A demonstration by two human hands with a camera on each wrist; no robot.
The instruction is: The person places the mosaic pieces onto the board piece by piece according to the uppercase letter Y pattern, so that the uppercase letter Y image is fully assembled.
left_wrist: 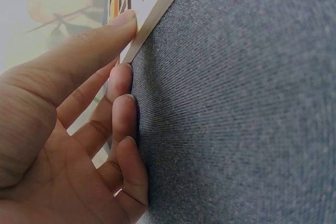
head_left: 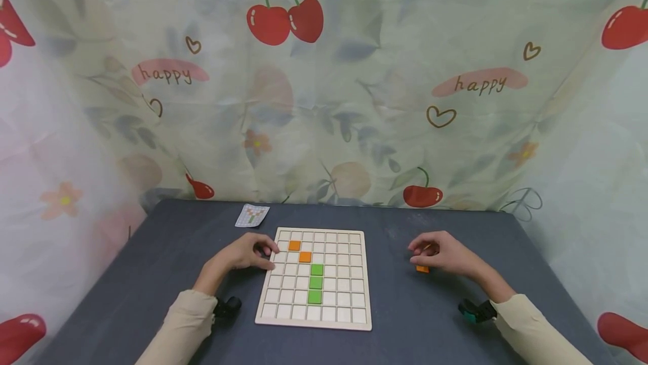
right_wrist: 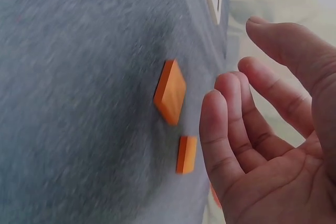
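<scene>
A pale wooden grid board (head_left: 341, 314) lies on the dark cloth, with two orange tiles (head_left: 294, 246) and a column of three green tiles (head_left: 316, 282) in its squares. My left hand (head_left: 248, 252) holds the board's left edge. In the left wrist view, the thumb (left_wrist: 105, 38) presses on the rim while a curled fingertip touches the side. Off to the right of the board, my right hand (head_left: 442, 252) hovers with relaxed fingers over loose orange tiles. Two of these, a nearer tile (right_wrist: 170, 94) and a smaller-looking tile (right_wrist: 187, 155), lie on the cloth in the right wrist view.
A small printed card (head_left: 252, 215) with a coloured grid pattern lies behind the board, to its left. The dark cloth (head_left: 405, 325) covers the table. A printed curtain (head_left: 324, 100) hangs around the back and sides.
</scene>
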